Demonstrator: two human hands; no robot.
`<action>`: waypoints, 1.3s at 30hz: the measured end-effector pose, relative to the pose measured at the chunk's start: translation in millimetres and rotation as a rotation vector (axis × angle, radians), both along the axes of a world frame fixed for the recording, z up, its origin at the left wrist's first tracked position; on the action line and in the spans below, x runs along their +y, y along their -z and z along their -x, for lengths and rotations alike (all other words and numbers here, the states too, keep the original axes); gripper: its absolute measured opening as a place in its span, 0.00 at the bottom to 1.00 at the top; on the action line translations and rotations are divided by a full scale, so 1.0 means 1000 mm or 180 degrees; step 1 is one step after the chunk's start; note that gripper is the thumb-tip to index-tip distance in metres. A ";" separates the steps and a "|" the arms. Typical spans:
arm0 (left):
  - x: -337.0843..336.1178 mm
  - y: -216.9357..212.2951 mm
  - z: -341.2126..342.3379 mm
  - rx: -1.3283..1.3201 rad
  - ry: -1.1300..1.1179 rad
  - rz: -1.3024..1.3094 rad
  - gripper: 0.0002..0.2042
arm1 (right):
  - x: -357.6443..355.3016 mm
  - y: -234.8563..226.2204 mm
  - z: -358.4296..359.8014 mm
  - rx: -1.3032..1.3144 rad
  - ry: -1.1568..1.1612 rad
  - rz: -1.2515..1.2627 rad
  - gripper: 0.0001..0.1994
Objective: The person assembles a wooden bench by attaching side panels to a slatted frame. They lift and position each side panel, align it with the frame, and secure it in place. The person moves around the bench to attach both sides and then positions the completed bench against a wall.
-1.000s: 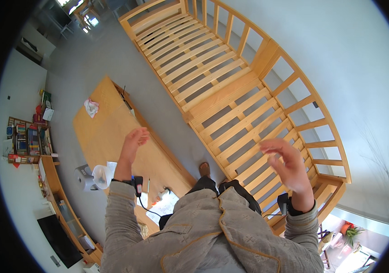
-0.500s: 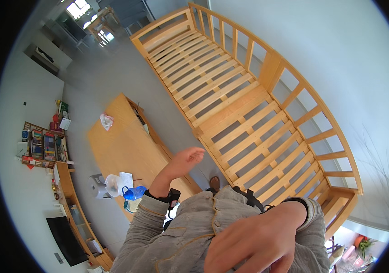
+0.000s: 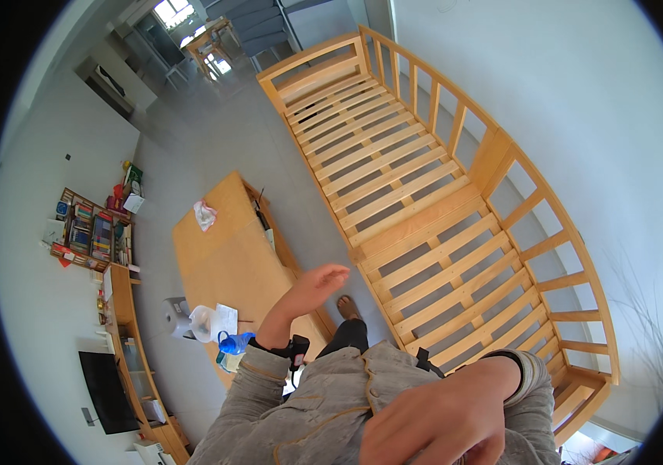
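My left hand [image 3: 312, 288] is raised in front of me with the fingers together and slightly curled, holding nothing, above the edge of a low wooden table [image 3: 227, 263]. My right hand [image 3: 444, 422] is close to the camera at the lower edge, fingers bent loosely, with nothing seen in it. A long wooden slatted bed frame with railings [image 3: 417, 194] lies on the grey floor to my right. My foot [image 3: 347, 308] stands between the table and the frame.
On the table lie a crumpled cloth [image 3: 204, 215], a blue bottle [image 3: 235, 342], a paper roll [image 3: 175, 318] and papers. A bookshelf [image 3: 87, 232] and a dark screen [image 3: 107, 391] line the left wall. A second table with chairs [image 3: 207, 43] stands far back.
My right hand has come down from over the bed frame toward the camera. My left hand has swung right, from above the table to beside its edge. The view has tilted.
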State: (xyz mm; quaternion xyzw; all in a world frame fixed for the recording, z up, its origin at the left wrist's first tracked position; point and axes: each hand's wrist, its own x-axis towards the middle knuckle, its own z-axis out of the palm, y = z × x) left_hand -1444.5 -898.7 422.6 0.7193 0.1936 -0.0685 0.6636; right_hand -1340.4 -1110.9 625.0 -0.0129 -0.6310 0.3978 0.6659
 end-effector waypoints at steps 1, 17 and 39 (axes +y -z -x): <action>0.012 0.004 -0.001 -0.0005 -0.0037 0.0058 0.14 | 0.012 0.002 -0.004 0.0007 -0.0048 0.0017 0.20; 0.329 0.043 0.025 -0.0164 -0.0829 0.0131 0.13 | 0.360 0.020 -0.037 -0.0051 -0.1069 0.0075 0.19; 0.746 0.061 0.007 0.0335 -0.3381 -0.1017 0.14 | 0.751 0.475 -0.347 -0.0412 0.2421 0.4645 0.17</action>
